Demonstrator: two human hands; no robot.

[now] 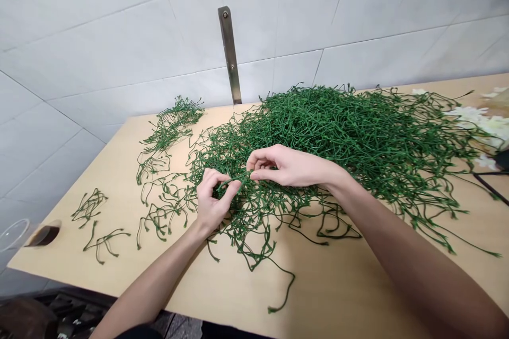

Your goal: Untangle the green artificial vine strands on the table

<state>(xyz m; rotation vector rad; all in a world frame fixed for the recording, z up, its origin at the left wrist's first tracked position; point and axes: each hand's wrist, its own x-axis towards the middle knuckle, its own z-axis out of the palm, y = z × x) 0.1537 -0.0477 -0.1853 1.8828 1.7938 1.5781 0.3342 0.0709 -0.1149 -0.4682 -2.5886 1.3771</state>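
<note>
One green stem (pixel 238 179) is pinched btw. both hands at mid-desk (pixel 338 286), on the near-left fringe of the tangled pile (pixel 358 132). The left hand (pixel 212 201) has its fingers clenched on it from below; the right hand (pixel 284 166) has its fingers closed on it from the right. Risk: the stem looks meshed w/ neighbours, so a clump could be dragged along, or the thin stem snapped if pulled hard. The cup (pixel 43 233) at the near-left edge could be tipped by trailing strands.

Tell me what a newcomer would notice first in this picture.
A big tangled heap of green stems covers the middle and right of the wooden table. At its near edge the left hand and right hand pinch strands of it. White flowers lie at the far right edge, and loose sprigs lie apart at the left.
</note>
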